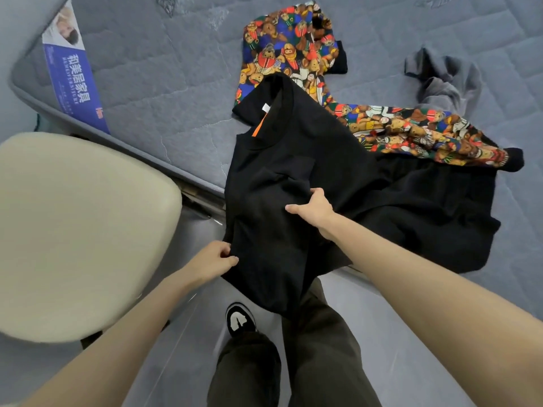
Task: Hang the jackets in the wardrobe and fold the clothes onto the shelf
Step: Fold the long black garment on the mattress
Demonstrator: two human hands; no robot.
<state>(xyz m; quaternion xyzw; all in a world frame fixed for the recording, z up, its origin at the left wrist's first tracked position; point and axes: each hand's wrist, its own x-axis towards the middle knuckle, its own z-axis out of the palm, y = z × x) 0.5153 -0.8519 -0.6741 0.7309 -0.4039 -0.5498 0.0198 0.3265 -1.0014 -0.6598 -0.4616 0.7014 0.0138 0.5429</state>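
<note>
Folding step: the shirt [323,160] lies spread beyond the fingers [318,195] on the bed [164,83], near edge hanging off. Left hand [216,257] pinches its side edge, right hand [313,211] grasps a bunch mid-cloth. Next, I judge, it needs drawing flat between them, then folding.

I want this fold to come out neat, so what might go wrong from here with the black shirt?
1. The black T-shirt overlaps the bear-print garment; pulling it may drag that along.
2. Its lower part hangs past the mattress edge above the shoe, so it may slide off.
3. The right hand bunches cloth mid-shirt while the left hand pinches one edge; creases may get folded in.
</note>
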